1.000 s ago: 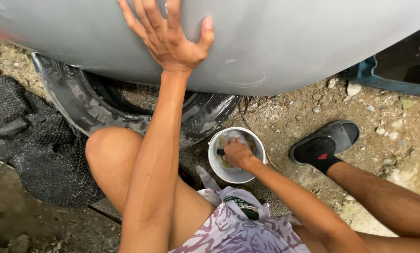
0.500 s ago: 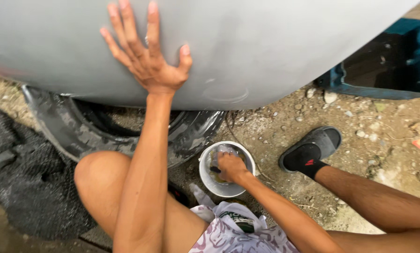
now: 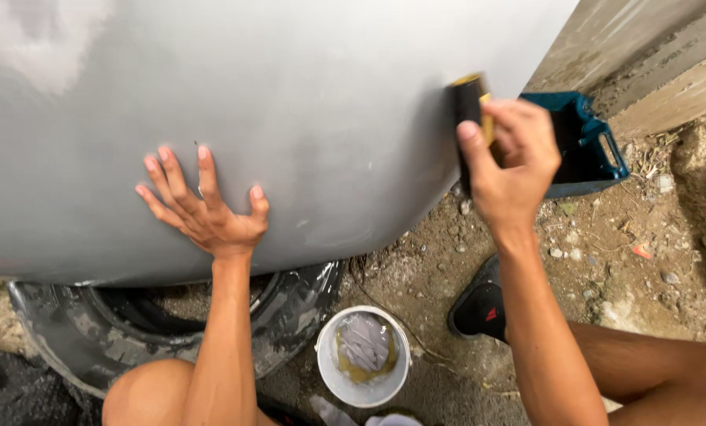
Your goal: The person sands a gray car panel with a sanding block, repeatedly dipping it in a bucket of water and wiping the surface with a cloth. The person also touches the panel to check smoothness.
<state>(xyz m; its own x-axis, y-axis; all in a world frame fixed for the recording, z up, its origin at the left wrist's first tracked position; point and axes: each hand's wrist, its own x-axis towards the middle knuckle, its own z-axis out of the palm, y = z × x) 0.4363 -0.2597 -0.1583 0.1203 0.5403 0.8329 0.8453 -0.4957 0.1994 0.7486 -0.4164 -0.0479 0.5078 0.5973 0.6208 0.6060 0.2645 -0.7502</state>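
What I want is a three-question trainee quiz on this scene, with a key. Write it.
1. True or false: the left hand lies flat, fingers spread, on the grey panel.
2. What does the right hand grip? A) a dark block with a yellow edge; B) a hammer; C) a paintbrush.
3. Which container stands on the dirt beside the tyre?

Key: 1 true. 2 A. 3 the white bucket.
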